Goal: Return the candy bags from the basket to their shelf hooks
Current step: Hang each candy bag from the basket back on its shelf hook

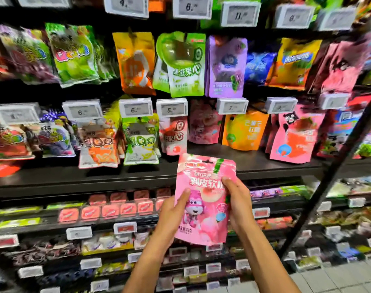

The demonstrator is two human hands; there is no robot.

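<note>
You face the black shelving (117,178), and its ledge runs just behind the top edge of the pink candy bag (203,208). Above the bag hang two rows of bright pouches: a green apple pouch (184,66) high up and a small pink-and-white pouch (174,136) just over it. The bag is upright and on no hook. Your left hand (169,212) grips its left edge, thumb across the front, and your right hand (239,204) grips its right edge. A price tag (171,108) sits above the bag, between the two pouches.
</note>
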